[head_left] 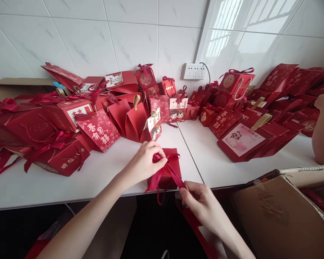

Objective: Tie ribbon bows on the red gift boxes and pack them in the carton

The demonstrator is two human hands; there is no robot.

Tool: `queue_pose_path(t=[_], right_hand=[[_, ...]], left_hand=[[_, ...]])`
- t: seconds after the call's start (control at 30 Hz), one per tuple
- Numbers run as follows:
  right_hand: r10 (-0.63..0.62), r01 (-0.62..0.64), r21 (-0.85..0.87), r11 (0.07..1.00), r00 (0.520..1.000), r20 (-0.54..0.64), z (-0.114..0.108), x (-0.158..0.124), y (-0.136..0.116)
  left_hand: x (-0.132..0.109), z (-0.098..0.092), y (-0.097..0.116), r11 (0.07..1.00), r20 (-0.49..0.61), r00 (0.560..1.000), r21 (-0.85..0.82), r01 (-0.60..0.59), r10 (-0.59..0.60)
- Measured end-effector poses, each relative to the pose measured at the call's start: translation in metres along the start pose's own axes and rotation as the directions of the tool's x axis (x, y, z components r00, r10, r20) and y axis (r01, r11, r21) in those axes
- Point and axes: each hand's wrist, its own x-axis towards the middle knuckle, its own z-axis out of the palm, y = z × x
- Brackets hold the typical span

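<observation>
A small red gift box (173,176) stands at the front edge of the white table, with a dark red satin ribbon (156,179) tied in a bow on its top. Over the box, my left hand (149,160) pinches the bow near its knot between thumb and fingers. To the lower right, my right hand (198,198) is closed on one tail of that same ribbon, drawn out from the knot. A thin red cord handle (161,197) droops off the front of the box past the table edge.
Many red gift boxes (98,130) crowd the back and left of the white table (108,180). More gift bags (245,138) stand at the right. An open cardboard box (283,216) is at the lower right. A power strip (194,71) is on the tiled wall.
</observation>
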Motion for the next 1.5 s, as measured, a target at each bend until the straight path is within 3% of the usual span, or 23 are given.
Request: queue_pose_path(t=[0.13,0.2,0.3,0.4,0.53,0.63,0.83,1.07,1.5], right_hand=[[0.048,-0.048,-0.006,0.999,0.998,0.036,-0.014,0.006,0.002],[0.069,-0.070,-0.016,0.997,0.993,-0.094,-0.024,0.019,0.002],[0.110,-0.139,-0.090,0.986,0.955,-0.274,-0.035,0.046,-0.003],[0.163,-0.199,-0.158,0.967,0.963,-0.217,-0.035,0.070,-0.015],[0.169,-0.210,-0.215,0.954,0.966,-0.195,-0.028,0.083,-0.028],[0.117,-0.158,-0.224,0.962,0.976,-0.186,-0.026,0.083,-0.027],[-0.022,0.027,0.033,0.999,0.989,-0.148,-0.027,0.074,-0.009],[-0.026,0.054,0.220,0.974,0.991,-0.132,-0.020,0.071,0.006],[-0.122,0.103,0.465,0.879,0.992,0.011,-0.022,0.076,0.028]], left_hand=[[0.000,-0.001,-0.001,0.999,-0.001,1.000,-0.034,-0.012,0.012],[0.000,-0.004,-0.001,0.997,-0.029,1.000,-0.083,-0.002,-0.001],[-0.002,-0.011,-0.001,0.981,-0.128,0.984,-0.165,0.100,-0.122],[-0.005,-0.018,-0.001,0.969,-0.132,0.966,-0.144,0.202,-0.221],[-0.006,-0.021,-0.002,0.956,0.016,0.970,-0.170,0.241,-0.242],[-0.007,-0.019,-0.004,0.936,0.032,0.970,-0.257,0.240,-0.240],[-0.016,-0.010,-0.005,0.894,-0.101,0.947,-0.374,0.247,-0.305],[-0.029,0.007,0.000,0.868,-0.177,0.887,-0.355,0.346,-0.426],[-0.030,0.021,0.000,0.877,-0.241,0.870,-0.343,0.337,-0.429]])
